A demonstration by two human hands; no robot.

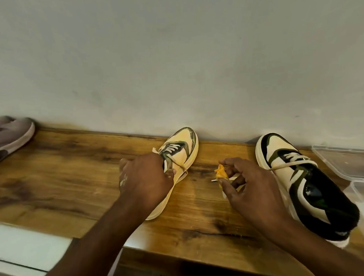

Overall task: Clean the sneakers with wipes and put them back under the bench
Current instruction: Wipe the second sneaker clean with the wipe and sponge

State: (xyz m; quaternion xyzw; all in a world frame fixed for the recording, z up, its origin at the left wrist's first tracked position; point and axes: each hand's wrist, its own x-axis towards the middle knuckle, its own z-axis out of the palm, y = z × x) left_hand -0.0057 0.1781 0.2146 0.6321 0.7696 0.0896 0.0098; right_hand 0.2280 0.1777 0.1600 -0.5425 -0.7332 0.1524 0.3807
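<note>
wood grain, warm brown with darker knots and streaks, is seen across a wooden bench top point(65, 179) that runs the full width of the view, set flush against a plain off-white wall point(174, 65) marked with faint smudges. pale floor point(26, 246) is seen beneath the bench's near edge at lower left.

at the far left edge, a grey shoe point(9, 133) with a white sole is partly cut off by the frame, resting on the bench.

left of centre, the left hand point(145, 178) is laid over the rear of a cream and olive sneaker point(177, 150), its fingers curled round the collar in a grip; the toe is pointed toward the wall.

just right of centre, a small crumpled yellow wipe point(220, 172) is pinched between the thumb and fingertips of the right hand point(249, 189), held just over the bench between the two sneakers.

to the right, the second sneaker point(298, 183), cream with black and olive panels, is stood on the bench with its toe near the wall and a loose lace trailing toward the right hand.

at the far right edge, a clear plastic container point(347, 163) is seen on the bench, just beside that sneaker.
</note>
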